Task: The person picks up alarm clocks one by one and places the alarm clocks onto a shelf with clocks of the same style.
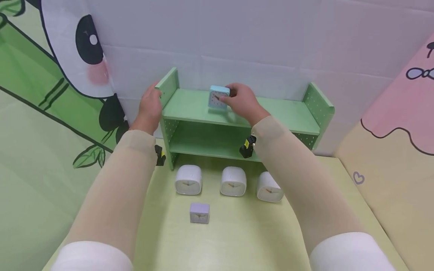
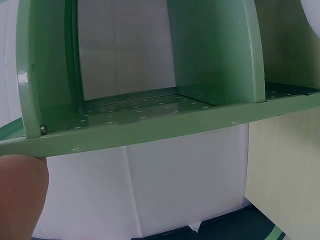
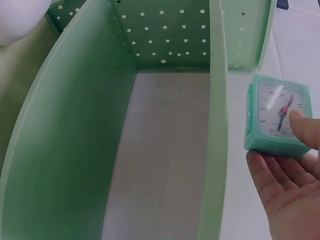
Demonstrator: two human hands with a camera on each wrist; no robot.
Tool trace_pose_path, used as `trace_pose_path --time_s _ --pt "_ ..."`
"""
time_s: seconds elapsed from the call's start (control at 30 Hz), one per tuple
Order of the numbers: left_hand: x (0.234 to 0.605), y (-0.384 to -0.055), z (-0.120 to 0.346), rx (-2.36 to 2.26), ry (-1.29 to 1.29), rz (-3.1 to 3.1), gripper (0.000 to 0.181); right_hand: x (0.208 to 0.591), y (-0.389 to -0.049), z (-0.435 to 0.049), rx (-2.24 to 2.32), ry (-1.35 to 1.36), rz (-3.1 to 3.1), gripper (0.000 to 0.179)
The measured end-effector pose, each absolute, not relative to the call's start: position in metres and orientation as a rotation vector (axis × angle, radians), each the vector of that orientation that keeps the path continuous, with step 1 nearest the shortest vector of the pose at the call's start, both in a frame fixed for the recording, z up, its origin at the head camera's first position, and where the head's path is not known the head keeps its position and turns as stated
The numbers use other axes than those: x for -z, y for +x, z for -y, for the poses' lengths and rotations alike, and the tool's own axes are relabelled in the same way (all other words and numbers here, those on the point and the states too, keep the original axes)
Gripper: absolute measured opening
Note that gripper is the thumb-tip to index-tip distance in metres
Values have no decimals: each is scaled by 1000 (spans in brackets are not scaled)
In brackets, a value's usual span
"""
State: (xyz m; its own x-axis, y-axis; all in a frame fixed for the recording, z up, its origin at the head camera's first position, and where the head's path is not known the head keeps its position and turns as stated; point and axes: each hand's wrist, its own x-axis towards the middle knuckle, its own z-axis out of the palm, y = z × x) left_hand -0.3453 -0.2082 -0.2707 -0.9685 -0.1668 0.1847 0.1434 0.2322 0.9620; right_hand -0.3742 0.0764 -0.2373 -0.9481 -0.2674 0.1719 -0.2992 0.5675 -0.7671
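A small light-blue square alarm clock [image 1: 217, 97] is pinched in my right hand [image 1: 245, 101], thumb on its dial and fingers around its side. It is over the top board of a green two-tier shelf [image 1: 278, 111], nearer the left end. In the right wrist view the clock [image 3: 277, 142] looks teal, with red and dark hands, beside the upper board. My left hand [image 1: 149, 109] grips the outside of the shelf's left side panel [image 1: 167, 88]. The left wrist view shows one fingertip [image 2: 22, 195] against the panel's edge.
Three white rounded clocks, on the left [image 1: 188, 180], in the middle [image 1: 233, 181] and on the right [image 1: 269, 187], line the table before the shelf. The right forearm partly covers the right one. A small purple clock [image 1: 199, 213] stands closer to me. A wall [image 1: 251, 41] rises behind the shelf.
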Motion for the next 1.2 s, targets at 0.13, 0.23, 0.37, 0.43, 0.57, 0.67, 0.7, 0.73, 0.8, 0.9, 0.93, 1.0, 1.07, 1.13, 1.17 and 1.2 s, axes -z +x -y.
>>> trace_pose_path --time_s 0.13,0.23,0.37,0.43,0.57,0.67,0.7,0.73,0.8,0.9,0.93,1.0,1.07,1.13,1.17,1.2 --pt "269 -345 211 1807 26 2257 57 232 -377 -58 -1355 524 2745 51" --pt "268 -344 213 1802 26 2260 57 231 -380 -47 -1359 545 2742 50" --pt "269 -343 215 1772 24 2273 57 234 -384 -39 -1351 527 2759 49" --pt "270 -343 215 1764 20 2272 58 237 -386 -37 -1340 500 2778 49" --pt "272 -345 215 1752 23 2268 58 242 -390 -37 -1301 472 2801 48" --pt "271 -345 215 1744 26 2268 57 245 -393 -36 -1277 470 2799 51" --pt "270 -345 215 1739 24 2268 58 245 -394 -35 -1274 467 2800 53" --pt "270 -345 215 1737 23 2271 58 245 -394 -34 -1267 463 2805 54" --pt "271 -345 215 1746 12 2265 58 246 -396 -32 -1261 459 2805 57" --pt "270 -344 216 1746 0 2267 58 246 -397 -27 -1250 455 2810 62" --pt "270 -343 217 1749 -5 2266 58 247 -396 -25 -1243 449 2812 63" --pt "270 -341 218 1757 -8 2259 58 248 -394 -21 -1234 434 2812 65" --pt "270 -340 219 1762 -8 2256 58 249 -392 -18 -1214 411 2819 66" --pt "269 -338 219 1772 -1 2253 58 250 -390 -17 -1200 396 2823 67" --pt "269 -338 219 1779 2 2251 58 250 -389 -17 -1197 392 2822 67" --pt "269 -338 220 1781 3 2253 58 251 -388 -17 -1196 390 2821 68"
